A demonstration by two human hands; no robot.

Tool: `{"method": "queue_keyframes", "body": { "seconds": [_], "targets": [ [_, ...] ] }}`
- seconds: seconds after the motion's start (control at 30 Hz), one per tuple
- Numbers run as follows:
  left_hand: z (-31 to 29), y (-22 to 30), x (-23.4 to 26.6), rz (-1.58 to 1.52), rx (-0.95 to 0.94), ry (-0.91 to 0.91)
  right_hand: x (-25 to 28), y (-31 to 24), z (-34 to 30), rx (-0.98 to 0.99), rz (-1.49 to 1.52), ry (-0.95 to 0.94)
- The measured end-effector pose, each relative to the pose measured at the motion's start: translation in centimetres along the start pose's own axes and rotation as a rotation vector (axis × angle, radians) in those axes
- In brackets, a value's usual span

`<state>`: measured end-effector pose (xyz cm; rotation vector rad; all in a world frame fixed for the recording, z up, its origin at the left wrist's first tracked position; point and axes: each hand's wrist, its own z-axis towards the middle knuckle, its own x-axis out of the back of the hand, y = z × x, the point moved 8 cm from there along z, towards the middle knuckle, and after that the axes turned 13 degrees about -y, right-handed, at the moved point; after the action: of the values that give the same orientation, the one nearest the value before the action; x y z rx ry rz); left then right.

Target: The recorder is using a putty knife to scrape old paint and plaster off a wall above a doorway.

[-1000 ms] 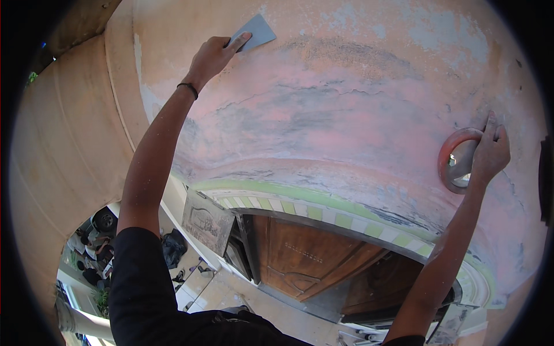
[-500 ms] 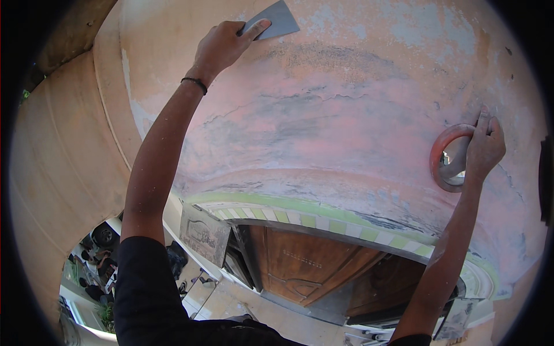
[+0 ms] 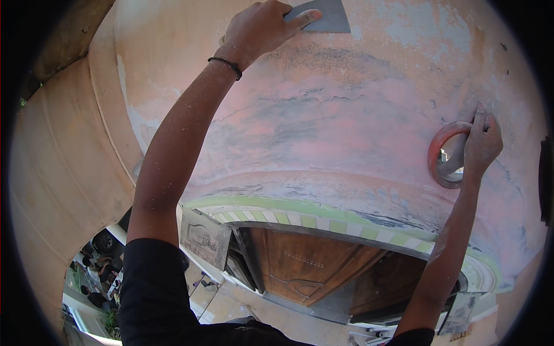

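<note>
the person's black sleeves (image 3: 154, 277) are at the lower edge; both bare arms reach up toward the wall (image 3: 358, 130). a dark band (image 3: 227, 64) encircles the left wrist.

the left hand (image 3: 259, 29) is closed on a grey blade (image 3: 330, 17), with the thumb along its face and the other fingers partly hidden. the blade is at the upper wall, its wide end pointing right; whether its edge touches the surface cannot be told.

the right hand (image 3: 483, 141) is at the right part of the wall, index finger extended upward, remaining fingers bent. whether it grasps anything cannot be told. it overlaps the right side of a round, red-edged ring (image 3: 435, 153); pale and grey shapes show within the ring.

the wall carries pink, orange and grey patches with cracks. below it, a green and white arch (image 3: 280, 217) spans a brown wooden door (image 3: 300, 262). a grey panel (image 3: 205, 236) is just left of the door.

farther off, at lower left, are people (image 3: 95, 295), a plant (image 3: 109, 319) and a wheel (image 3: 105, 242).
</note>
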<state>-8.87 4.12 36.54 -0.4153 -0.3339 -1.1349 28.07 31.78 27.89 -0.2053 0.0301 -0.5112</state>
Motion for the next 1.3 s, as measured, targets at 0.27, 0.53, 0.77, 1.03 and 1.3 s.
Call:
{"method": "queue_keyframes", "body": {
  "seconds": [0.27, 0.53, 0.77, 1.03, 1.3],
  "targets": [
    [-10.4, -18.1, 2.4, 0.068, 0.575, -0.255, 0.3, -0.2, -0.1, -0.042, -0.030, 0.024],
    [3.8, 6.3, 1.6, -0.062, 0.053, -0.227, 0.5, -0.7, -0.2, 0.018, 0.018, 0.052],
    [-4.1, -11.8, 3.4, 0.165, 0.339, -0.214, 1.2, -0.8, 0.0, 0.001, -0.051, 0.021],
    [-2.5, -7.6, 3.0, 0.083, 0.370, -0.279, 1.2, -1.0, -0.3, -0.037, -0.067, 0.054],
    [-4.3, -10.8, 3.0, 0.087, 0.388, -0.278, 1.1, -1.8, -0.5, 0.048, -0.082, 0.000]
  ]
}}
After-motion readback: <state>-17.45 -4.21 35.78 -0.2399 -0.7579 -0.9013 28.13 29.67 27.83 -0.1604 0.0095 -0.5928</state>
